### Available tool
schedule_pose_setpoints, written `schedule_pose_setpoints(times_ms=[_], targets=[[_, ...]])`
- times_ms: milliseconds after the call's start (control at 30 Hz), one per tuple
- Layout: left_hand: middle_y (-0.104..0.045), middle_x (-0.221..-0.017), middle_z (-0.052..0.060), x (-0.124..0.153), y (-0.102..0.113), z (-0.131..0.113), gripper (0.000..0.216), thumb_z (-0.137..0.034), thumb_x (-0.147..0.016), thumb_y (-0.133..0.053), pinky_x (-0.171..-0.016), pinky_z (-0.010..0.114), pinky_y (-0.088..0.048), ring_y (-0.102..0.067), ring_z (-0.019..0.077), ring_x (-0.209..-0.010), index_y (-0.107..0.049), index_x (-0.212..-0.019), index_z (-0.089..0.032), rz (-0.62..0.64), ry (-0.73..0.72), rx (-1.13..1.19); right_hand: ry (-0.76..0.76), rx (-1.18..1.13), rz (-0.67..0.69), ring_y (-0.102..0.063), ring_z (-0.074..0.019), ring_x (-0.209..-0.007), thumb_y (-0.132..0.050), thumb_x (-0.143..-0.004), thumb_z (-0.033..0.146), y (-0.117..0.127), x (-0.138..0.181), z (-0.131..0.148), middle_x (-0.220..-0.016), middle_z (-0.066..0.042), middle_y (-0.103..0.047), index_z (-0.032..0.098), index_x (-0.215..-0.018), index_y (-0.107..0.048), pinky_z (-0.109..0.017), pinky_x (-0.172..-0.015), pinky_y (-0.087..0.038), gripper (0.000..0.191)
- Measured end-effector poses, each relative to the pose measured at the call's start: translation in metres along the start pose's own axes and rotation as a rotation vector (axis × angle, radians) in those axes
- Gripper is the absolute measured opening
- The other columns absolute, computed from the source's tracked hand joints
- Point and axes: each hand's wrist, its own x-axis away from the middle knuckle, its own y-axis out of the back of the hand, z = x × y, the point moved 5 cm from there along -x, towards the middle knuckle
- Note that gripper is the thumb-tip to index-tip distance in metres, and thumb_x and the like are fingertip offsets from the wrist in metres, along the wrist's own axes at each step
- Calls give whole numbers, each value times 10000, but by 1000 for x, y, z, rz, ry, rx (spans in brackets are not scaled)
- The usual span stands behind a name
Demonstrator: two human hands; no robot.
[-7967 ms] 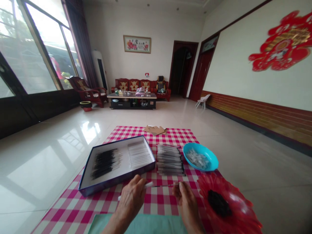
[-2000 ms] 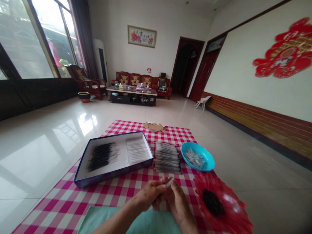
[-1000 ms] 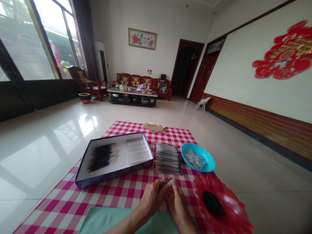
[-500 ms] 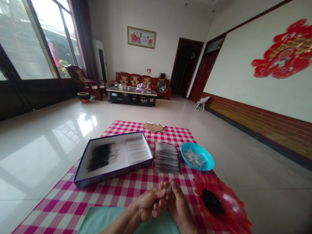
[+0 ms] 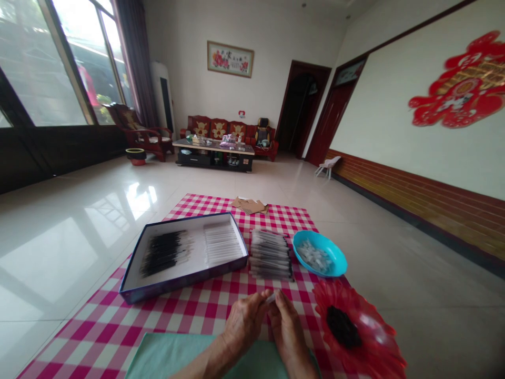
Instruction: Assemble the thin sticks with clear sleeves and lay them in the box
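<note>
The fingers (image 5: 260,298) of the left hand (image 5: 245,323) and right hand (image 5: 290,331) press together, clamped on a small white tube (image 5: 270,298) above the near half of a pink checked cloth (image 5: 205,316). Just right of the hands lies a red flower-shaped plate (image 5: 379,337) holding dark bristles (image 5: 341,326). Ahead sit a stack of brush shafts (image 5: 270,255), a blue bowl (image 5: 335,258), and an open box tray (image 5: 181,287).

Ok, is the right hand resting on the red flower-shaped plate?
No, the right hand and left hand hold a small white tube, clear of the red plate.
</note>
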Motion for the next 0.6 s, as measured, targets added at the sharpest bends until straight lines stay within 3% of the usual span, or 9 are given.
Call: schedule_pose_setpoints(times_ms=[67,167,233,267,333,433,500,600], targets=[[-487,-517,-22,0,-7,8,340,-499,-785,-552,-441,204,-316,-425,91,-438,-579,-692,-174,124,219,307,-11,4,-1,-666,-186,-768,-779,-653,352,-1,3,2,-803,-45,-733,174,-786,-707,-289,-696,-522,233],[-418,-471,-63,10,-21,14,391,-530,-707,-630,-352,157,-181,-271,30,-335,-515,-656,-161,427,585,738,-69,-14,45,-664,-185,-738,-743,-694,381,-7,11,4,-798,-54,-727,179,-772,-700,-298,-664,-523,221],[-425,-499,-71,17,-25,13,371,-481,-672,-683,-351,130,-150,-239,2,-333,-518,-691,-150,552,722,892,-113,-42,84,-663,-178,-717,-722,-717,390,-11,14,4,-792,-48,-723,186,-771,-698,-296,-651,-523,212],[-426,-502,-72,17,-25,13,369,-474,-667,-687,-349,126,-142,-233,-3,-331,-518,-696,-147,555,732,922,-127,-55,97,-664,-178,-718,-719,-720,393,-12,15,4,-795,-45,-723,188,-774,-699,-299,-656,-525,212],[-429,-483,-67,12,-21,13,373,-496,-692,-649,-339,143,-153,-257,11,-325,-510,-669,-151,457,625,867,-130,-70,104,-670,-191,-763,-726,-710,397,-13,13,3,-833,-47,-727,191,-813,-702,-316,-696,-528,232],[-473,-466,-42,0,-10,7,334,-468,-745,-590,-366,186,-248,-378,69,-367,-529,-630,-160,208,324,516,-112,-89,81,-663,-222,-895,-723,-699,445,-13,7,2,-937,-59,-729,203,-937,-691,-356,-787,-517,341],[-564,-552,-18,-4,-5,1,235,-383,-766,-584,-465,203,-344,-503,114,-492,-589,-679,-165,80,153,249,-87,-85,60,-656,-219,-927,-720,-699,456,-13,4,1,-961,-60,-728,205,-974,-683,-349,-803,-512,374],[-655,-747,0,-3,-1,-2,140,-315,-818,-537,-630,218,-398,-592,160,-696,-638,-847,-223,-54,8,-20,-76,-55,9,-669,-193,-859,-760,-667,400,-10,2,0,-917,-53,-737,184,-909,-702,-296,-739,-524,330]])
